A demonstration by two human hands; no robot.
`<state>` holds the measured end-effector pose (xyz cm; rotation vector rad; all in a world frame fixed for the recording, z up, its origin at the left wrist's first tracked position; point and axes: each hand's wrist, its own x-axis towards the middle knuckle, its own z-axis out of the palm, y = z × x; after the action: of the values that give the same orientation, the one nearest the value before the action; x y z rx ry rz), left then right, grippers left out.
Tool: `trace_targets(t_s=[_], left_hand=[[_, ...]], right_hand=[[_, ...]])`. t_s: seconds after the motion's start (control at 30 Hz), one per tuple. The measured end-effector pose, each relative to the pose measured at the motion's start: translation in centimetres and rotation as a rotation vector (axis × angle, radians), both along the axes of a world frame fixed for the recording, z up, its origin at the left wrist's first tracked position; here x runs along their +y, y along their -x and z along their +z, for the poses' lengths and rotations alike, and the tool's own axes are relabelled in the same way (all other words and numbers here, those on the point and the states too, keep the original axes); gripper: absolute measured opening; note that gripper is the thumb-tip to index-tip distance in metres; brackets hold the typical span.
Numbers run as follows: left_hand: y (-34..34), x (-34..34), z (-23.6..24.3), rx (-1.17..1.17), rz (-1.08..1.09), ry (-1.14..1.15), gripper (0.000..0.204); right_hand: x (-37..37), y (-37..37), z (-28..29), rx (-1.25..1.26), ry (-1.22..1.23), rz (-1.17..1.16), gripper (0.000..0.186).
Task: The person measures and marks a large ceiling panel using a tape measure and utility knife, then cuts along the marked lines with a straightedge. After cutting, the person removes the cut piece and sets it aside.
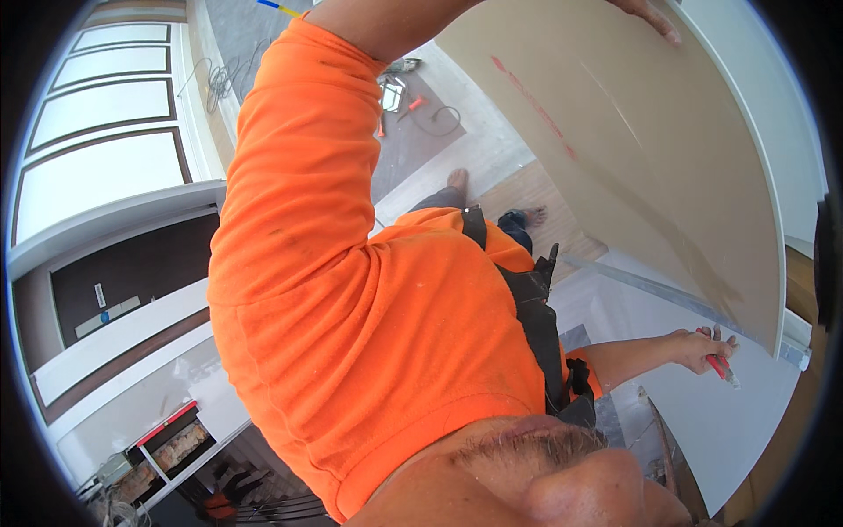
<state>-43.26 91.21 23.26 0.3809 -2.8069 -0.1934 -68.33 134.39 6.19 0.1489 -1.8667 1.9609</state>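
Note:
My left hand (652, 18) rests against the top edge of a large tan-faced board (615, 114), partly cut off by the frame, its fingers stretched out. The board stands tilted, with white edges and a red streak on its face. By the board's lower edge, my right hand (702, 350) is closed around a slim red tool (724, 371) with a pale tip, which looks like a utility knife. Beneath that hand lies a white panel (729, 422). A long grey metal bar (654, 290) runs between the board and the panel.
On the floor lie a coiled cable (219, 83), a white-framed work lamp (392, 93) and an orange-handled tool (417, 103). White-framed panes (114, 114) and a dark panel (132, 272) stand at the left. Orange sleeves and black straps cover much of the middle.

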Motion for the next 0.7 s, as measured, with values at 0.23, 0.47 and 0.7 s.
trace_targets(t_s=[0.23, 0.47, 0.7], left_hand=[[-9.8, -0.7, -0.6, 0.051, 0.055, -0.085, 0.073], [-25.0, -2.6, -9.4, 0.685, 0.680, 0.383, 0.089], [-35.1, 6.0, -8.3, 0.871, 0.626, -1.621, 0.130]], right_hand=[[-1.1, -7.0, 2.0, -0.004, -0.018, -0.041, 0.052], [1.3, -13.5, 2.6, -0.238, 0.163, -0.032, 0.074], [10.1, -16.7, 3.0, -0.382, 0.238, 0.150, 0.083]])
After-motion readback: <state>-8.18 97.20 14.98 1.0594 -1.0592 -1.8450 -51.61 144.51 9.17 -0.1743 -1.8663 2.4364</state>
